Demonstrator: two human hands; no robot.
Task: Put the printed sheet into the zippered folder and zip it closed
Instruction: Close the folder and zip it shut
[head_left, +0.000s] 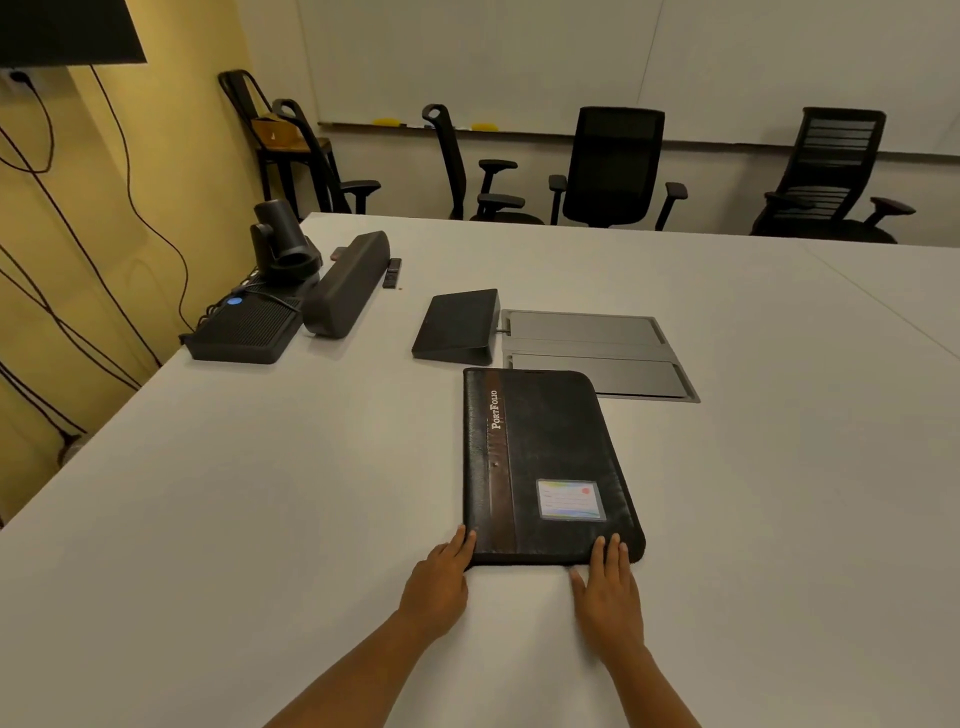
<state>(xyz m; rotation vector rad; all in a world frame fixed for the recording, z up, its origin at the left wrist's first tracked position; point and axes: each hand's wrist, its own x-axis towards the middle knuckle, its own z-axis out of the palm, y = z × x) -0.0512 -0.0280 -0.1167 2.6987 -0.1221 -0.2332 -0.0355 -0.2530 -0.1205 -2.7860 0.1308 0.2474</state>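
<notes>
A black, leather-look zippered folder (545, 467) with a brown stripe and white "PortFolio" lettering lies flat and shut on the white bench (234, 519). It sits near the middle, its short near edge facing the person and its far right corner just overlapping a grey metal hatch plate (597, 353) set into the bench top. A clear name-card window (570, 500) sits on the cover towards the near right corner.

The left hand (439, 582) rests on the bench with straight fingers, its fingertips touching the folder's near left corner. The right hand (608, 592) lies flat and spread, its fingertips resting on the cover at the near right corner. Neither hand grips anything. Placed at both near corners, they seem to be squaring or steadying the folder, so that it does not slide on the smooth top.

No printed sheet shows anywhere on the bench, so it is either inside already or out of view; I cannot tell which. The zip's state is also too fine to read, though the cover lies evenly closed.

Well beyond the folder, towards the far left edge, stand a black wedge-shaped device (460, 327), a dark speaker bar (348, 286) and a black conference camera (283, 239), all clear of the working space.
</notes>
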